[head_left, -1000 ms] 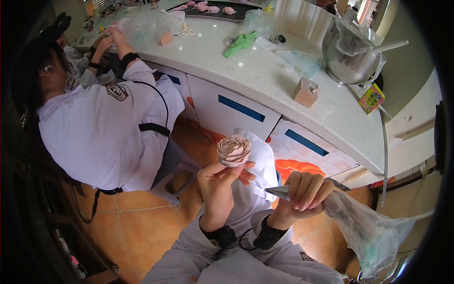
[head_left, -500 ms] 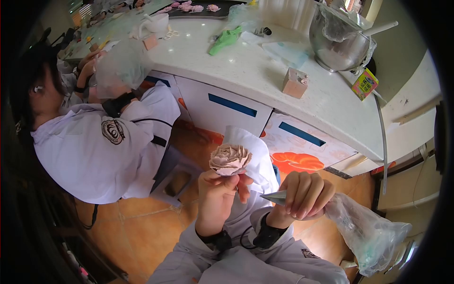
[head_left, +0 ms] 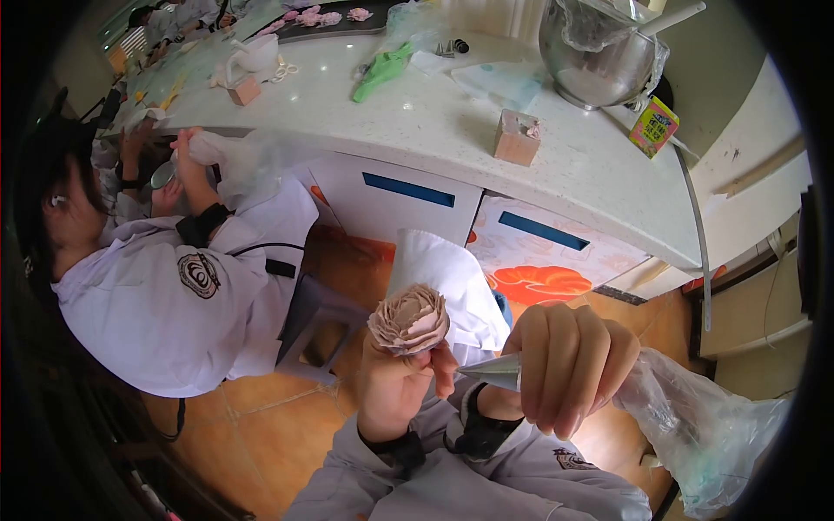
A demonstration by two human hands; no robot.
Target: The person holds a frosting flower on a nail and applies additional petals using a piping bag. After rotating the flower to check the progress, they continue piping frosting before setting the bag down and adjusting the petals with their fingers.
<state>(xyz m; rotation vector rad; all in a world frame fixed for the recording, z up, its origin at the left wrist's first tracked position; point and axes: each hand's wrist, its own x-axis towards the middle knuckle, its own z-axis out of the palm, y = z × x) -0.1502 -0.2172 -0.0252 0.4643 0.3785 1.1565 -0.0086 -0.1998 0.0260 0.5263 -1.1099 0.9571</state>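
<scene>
A pale pink ruffled flower [head_left: 408,319] sits just above the fingers of my left hand [head_left: 393,382], which pinches the support beneath it; that support is mostly hidden by the fingers. My right hand [head_left: 569,369] is wrapped round a clear piping bag [head_left: 695,425] near its metal nozzle [head_left: 497,373]. The nozzle's tip points left, close to my left fingertips and below the flower's right edge. The bag's loose end hangs out to the right of my right hand.
The white counter [head_left: 408,126] bears a wooden block [head_left: 518,137], a steel bowl [head_left: 595,56], a yellow-green packet [head_left: 653,127], a green bag [head_left: 382,71] and a tray of pink flowers [head_left: 382,16]. A co-worker [head_left: 182,286] sits at the left beside a stool [head_left: 321,334].
My left hand has lowered slightly with the flower, which is tilted differently. My right hand looks larger and nearer the camera. The co-worker's hands have moved, and the view has shifted a little.
</scene>
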